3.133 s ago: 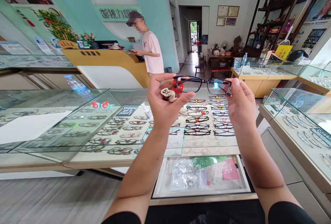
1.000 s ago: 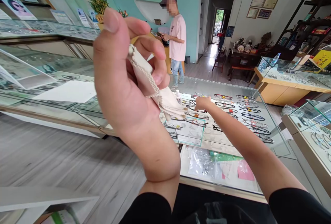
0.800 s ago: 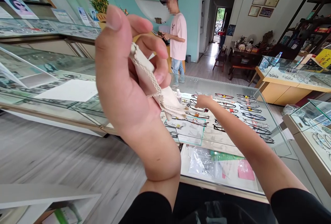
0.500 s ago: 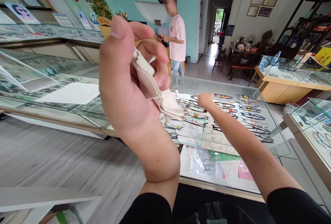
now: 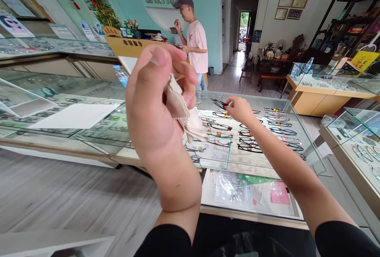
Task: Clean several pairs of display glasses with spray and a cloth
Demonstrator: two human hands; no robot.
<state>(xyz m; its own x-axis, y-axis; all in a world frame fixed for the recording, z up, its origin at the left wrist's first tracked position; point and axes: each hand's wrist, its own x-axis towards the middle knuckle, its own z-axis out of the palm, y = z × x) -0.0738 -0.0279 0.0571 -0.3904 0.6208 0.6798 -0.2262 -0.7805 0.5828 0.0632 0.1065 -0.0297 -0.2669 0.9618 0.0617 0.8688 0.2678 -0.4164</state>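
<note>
Close to the camera, my left hand (image 5: 151,110) is raised with its fingers curled around a cream lens cloth (image 5: 196,125) with a scalloped edge. The cloth hangs down beside the palm. Farther off, over the glass display case (image 5: 234,161), my right hand (image 5: 240,110) pinches a pair of dark eyeglasses (image 5: 219,103) by one side. Part of the frame is hidden by the fingers. Rows of eyeglasses (image 5: 283,131) are laid out in the case around and below that hand.
A lower shelf in front holds plastic bags (image 5: 230,189) and a pink paper (image 5: 280,193). To the left runs another glass counter with a white sheet (image 5: 74,116). More showcases (image 5: 353,138) stand on the right. A person in a pink shirt (image 5: 197,45) stands beyond the counter.
My right hand has lifted slightly, and dark eyeglasses now show in its fingers. The left hand still holds the cloth. The person at the back has raised one hand. The view has shifted slightly.
</note>
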